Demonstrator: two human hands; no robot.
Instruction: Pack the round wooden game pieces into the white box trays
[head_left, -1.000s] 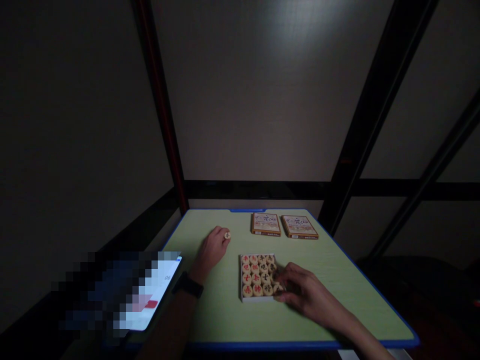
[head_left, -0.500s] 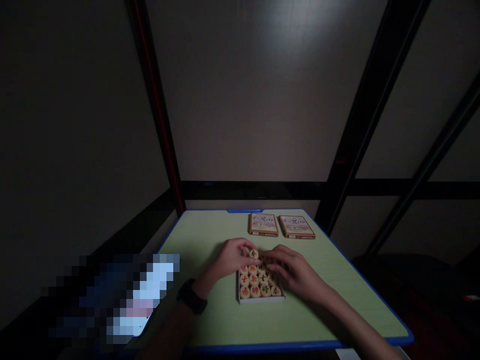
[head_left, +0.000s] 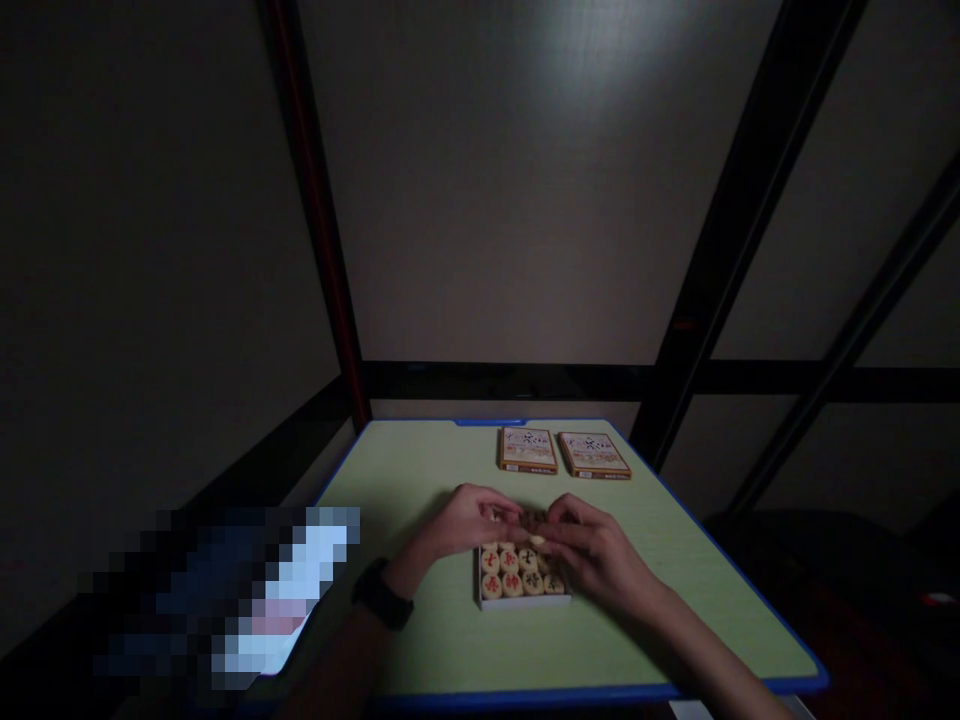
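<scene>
A shallow white-edged box [head_left: 525, 603] of round wooden Chinese chess pieces [head_left: 511, 585] lies on the table, their characters red on the left and black on the right. My left hand [head_left: 476, 522], with a dark watch on the wrist, reaches over the box's far left part with fingers closed; what they hold is hidden. Opposite it, my right hand [head_left: 604, 550] is closed, a pale chess piece [head_left: 537, 540] showing at its fingertips. The fingertips of both hands meet above the far rows, which they cover.
Two flat printed boxes [head_left: 528, 450] rest side by side at the table's far right. The green tabletop [head_left: 427, 640] has a blue rim. A lit, blurred-out screen [head_left: 300, 590] is at the left edge. A panelled wall stands behind.
Both hands have drawn together over the far rows. The black-marked piece seen by my left fingers is now covered, and a pale piece shows at my right fingertips.
</scene>
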